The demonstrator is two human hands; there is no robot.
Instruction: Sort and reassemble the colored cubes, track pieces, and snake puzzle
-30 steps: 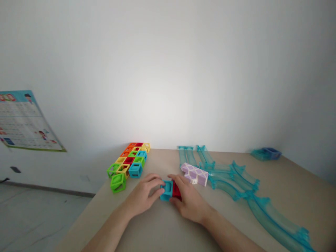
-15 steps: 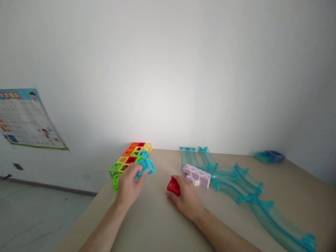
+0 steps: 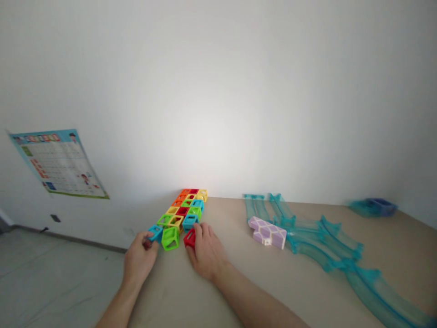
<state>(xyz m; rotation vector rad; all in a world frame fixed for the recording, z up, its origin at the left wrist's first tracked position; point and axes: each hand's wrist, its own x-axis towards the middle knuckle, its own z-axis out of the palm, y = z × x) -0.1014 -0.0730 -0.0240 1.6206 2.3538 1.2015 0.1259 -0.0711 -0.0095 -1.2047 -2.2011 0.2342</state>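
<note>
Blue cube (image 3: 156, 233) at the left edge of the coloured cube group (image 3: 182, 211), just beside its nearest green cube (image 3: 170, 238); contact unclear from where I stand. Left hand (image 3: 140, 255) closed on it. Right hand (image 3: 209, 250) curled round a red cube (image 3: 189, 238), low at the worktop (image 3: 191, 291), right of the green one, a gap between.

Change noted: a second ago blue and red sat together between the hands, well apart from the group. Now split, one either side of green. My reading: both brought in to the group's near end, neither settled.

Writing: wall poster (image 3: 64, 159), far left, coloured title and lines of text, too blurred to read. No brand legible on the cubes.
</note>
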